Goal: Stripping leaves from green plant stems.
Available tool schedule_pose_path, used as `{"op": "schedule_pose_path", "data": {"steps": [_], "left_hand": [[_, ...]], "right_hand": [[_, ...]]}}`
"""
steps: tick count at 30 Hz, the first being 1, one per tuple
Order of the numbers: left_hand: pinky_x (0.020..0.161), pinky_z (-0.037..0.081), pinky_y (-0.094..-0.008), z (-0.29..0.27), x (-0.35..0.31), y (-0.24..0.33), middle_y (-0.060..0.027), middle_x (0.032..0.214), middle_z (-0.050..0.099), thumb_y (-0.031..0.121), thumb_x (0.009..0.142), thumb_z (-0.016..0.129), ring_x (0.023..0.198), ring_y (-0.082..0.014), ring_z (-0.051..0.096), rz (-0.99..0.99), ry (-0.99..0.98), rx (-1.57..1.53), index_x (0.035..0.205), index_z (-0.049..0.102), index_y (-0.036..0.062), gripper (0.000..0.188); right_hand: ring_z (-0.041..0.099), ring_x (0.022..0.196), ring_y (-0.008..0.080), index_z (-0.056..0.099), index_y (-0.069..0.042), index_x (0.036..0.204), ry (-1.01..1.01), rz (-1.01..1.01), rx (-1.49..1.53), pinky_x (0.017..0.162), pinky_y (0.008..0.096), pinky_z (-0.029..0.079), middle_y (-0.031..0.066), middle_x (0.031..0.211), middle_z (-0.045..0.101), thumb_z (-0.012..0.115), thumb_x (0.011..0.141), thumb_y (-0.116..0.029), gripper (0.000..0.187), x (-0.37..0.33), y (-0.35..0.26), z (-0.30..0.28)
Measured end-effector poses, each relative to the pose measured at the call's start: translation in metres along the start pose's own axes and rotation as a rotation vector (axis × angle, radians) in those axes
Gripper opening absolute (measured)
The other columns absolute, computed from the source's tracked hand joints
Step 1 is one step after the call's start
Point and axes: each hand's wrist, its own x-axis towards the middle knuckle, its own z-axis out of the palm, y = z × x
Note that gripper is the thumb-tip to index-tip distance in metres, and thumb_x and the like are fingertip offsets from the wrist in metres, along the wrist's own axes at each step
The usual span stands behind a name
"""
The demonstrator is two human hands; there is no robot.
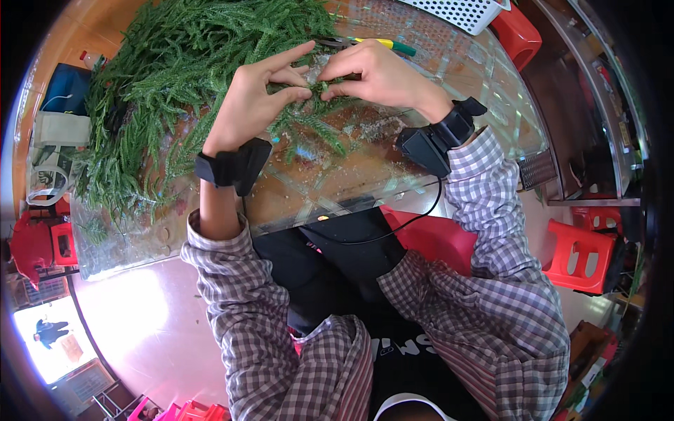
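Observation:
At the far side of the table, my left hand (254, 95) and my right hand (385, 76) come close together. Both pinch the same small green sprig (338, 90) between thumb and fingers, though my fingertips cover much of it. My left index finger stretches out past the pinch. A large heap of green needle-leaved branches (175, 63) spreads over the table left of and beyond my left hand. One loose branch (316, 130) lies below my hands. Just beyond my right hand rest pliers (393, 46) with yellow and green handles.
The glass-topped table (295, 186) carries scattered crumbs (382, 128). A white perforated basket (460, 12) stands at the far right by a red stool (516, 36). Another red stool (581, 256) is on the right. A black cable (393, 230) hangs from my right wrist device (428, 146).

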Motion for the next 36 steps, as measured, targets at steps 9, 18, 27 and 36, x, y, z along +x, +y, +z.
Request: {"op": "schedule_pose_path", "data": {"steps": [9, 18, 27, 36], "left_hand": [[0.083, 0.042, -0.0234, -0.006, -0.003, -0.001, -0.0025, 0.074, 0.060, 0.002, 0.072, 0.066, 0.072, -0.0089, 0.053, -0.219, -0.219, -0.658, 0.134, 0.032, -0.0081, 0.071], [0.069, 0.036, -0.0203, 0.002, -0.003, 0.000, -0.0002, 0.072, 0.057, 0.003, 0.077, 0.065, 0.068, -0.0056, 0.046, -0.195, -0.108, -0.964, 0.137, 0.027, -0.0049, 0.072], [0.089, 0.040, -0.0267, -0.002, 0.001, 0.004, -0.0024, 0.080, 0.063, 0.010, 0.081, 0.065, 0.083, -0.0059, 0.052, -0.176, 0.021, -0.440, 0.138, 0.033, 0.0043, 0.065], [0.092, 0.040, -0.0316, -0.002, 0.003, 0.005, -0.0068, 0.099, 0.065, 0.008, 0.081, 0.060, 0.093, -0.0153, 0.057, -0.079, 0.180, -0.077, 0.120, 0.055, 0.0059, 0.040]], "right_hand": [[0.063, 0.071, 0.0238, 0.066, 0.001, 0.089, 0.034, -0.081, 0.287, 0.059, 0.0302, 0.047, 0.0100, 0.082, 0.065, 0.067, 0.072, -0.003, 0.018, 0.000, -0.008, -0.004], [0.056, 0.062, 0.0250, 0.064, -0.004, 0.095, 0.414, -0.403, -0.386, 0.054, 0.0332, 0.044, 0.0087, 0.075, 0.058, 0.066, 0.069, 0.002, 0.027, 0.005, -0.015, -0.002], [0.052, 0.059, 0.0185, 0.063, -0.003, 0.089, 0.292, -0.073, -0.180, 0.052, 0.0307, 0.041, 0.0071, 0.069, 0.055, 0.066, 0.074, -0.009, 0.016, 0.002, -0.004, 0.010], [0.047, 0.065, 0.0040, 0.064, 0.001, 0.083, 0.080, 0.389, 0.395, 0.057, 0.0234, 0.036, 0.0012, 0.069, 0.059, 0.062, 0.081, -0.017, 0.018, 0.001, 0.005, 0.000]]}}
